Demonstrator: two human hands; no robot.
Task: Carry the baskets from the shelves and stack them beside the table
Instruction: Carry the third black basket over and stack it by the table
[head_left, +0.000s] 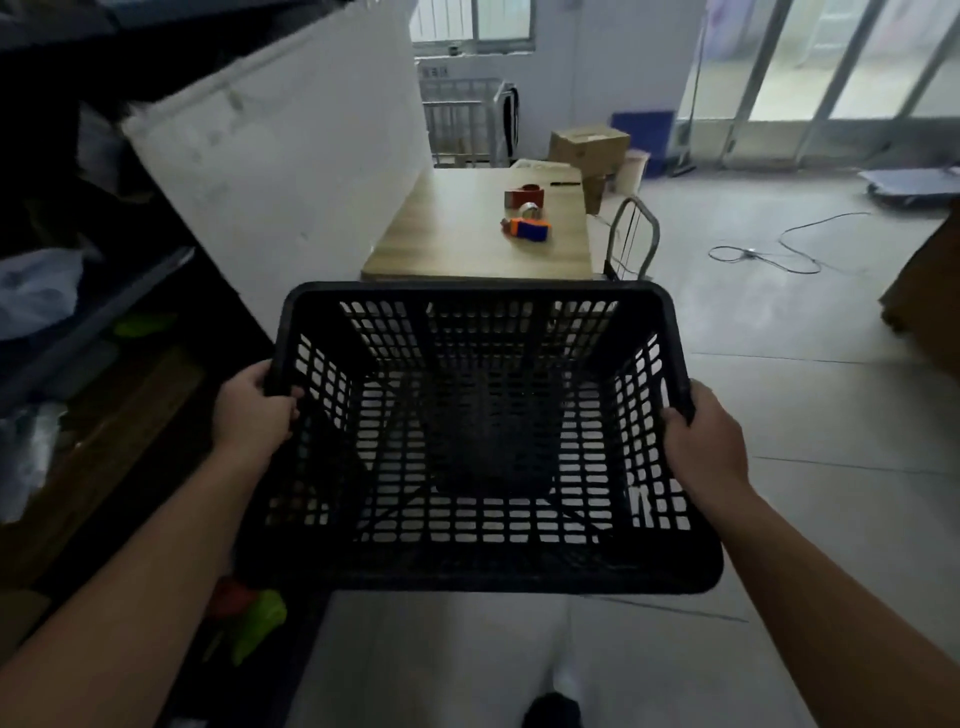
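Mid-carry: left hand (254, 410) & right hand (701, 441) clenched on empty black basket (483, 561) rims, table (457, 239) at 12 o'clock, no stack visible yet.

Mount: head-worn, wide-angle, single view
Facing: forward and down, past both forearms toward the wooden table (467, 228) and glass doors (831, 78)
Nearness: close over the black basket (483, 566) at chest height
Left edge: dark shelves (78, 322)

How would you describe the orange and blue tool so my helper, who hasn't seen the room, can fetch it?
Find the wooden table against the white wall. Three things lie toward its right side: the orange and blue tool is nearest the front edge, before the tape roll and the red dispenser. Only it has two colours.
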